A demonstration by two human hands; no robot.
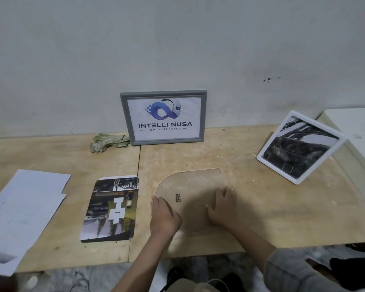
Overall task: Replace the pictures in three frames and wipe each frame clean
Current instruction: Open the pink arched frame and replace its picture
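Plywood bench, head view: both hands press a face-down frame's backing board, left hand and right hand flat with fingers released, gripping nothing. A collage print lies just beside it. Grey frame and white frame stand behind; cloth waits untouched. My read: plenty left.

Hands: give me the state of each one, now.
Left hand: open, fingers pressing on the left edge of the arched backing board.
Right hand: open, flat on the board's right side.
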